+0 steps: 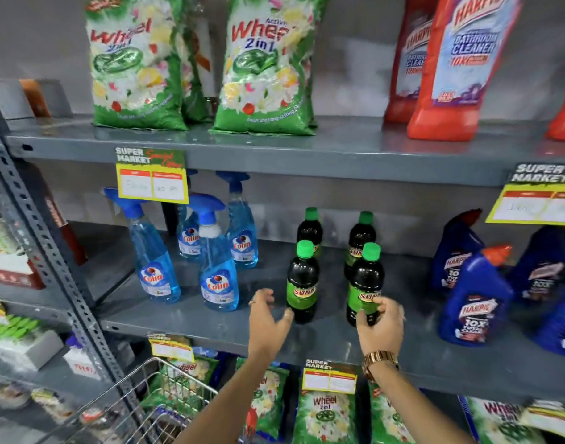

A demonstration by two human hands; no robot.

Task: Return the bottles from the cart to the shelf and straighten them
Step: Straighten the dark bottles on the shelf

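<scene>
— What is the right hand (379, 325) doing?

— It is closed around the lower body of the front-right dark plastic bottle with a green cap and green "Sunny" label (365, 285), fingers over the label's bottom edge. A grip that low suits turning or sliding the bottle on its base, which I take to be the straightening step.

— And the left hand (265, 318)?

— Spread loose and holding nothing, fingers curled just beside the front-left dark green-capped bottle (303, 282). The thumb tip looks at or very near its base; I cannot tell whether it touches. It seems poised to steady or nudge that one.

— Where do the bottles stand?

— On the grey metal middle shelf (210, 328), near its front edge. Two more of the same bottles, back-left (310, 230) and back-right (362, 233), stand directly behind, so the four make two short rows, all upright.

— Neighbours?

— Blue trigger-spray glass-cleaner bottles (218, 277) to the left, dark blue angled-neck toilet-cleaner bottles (473, 299) to the right, both well apart from the group.

— The cart?

— Only a corner of the wire shopping cart (140, 408) shows, low left; I cannot tell whether any bottles remain in it.
</scene>
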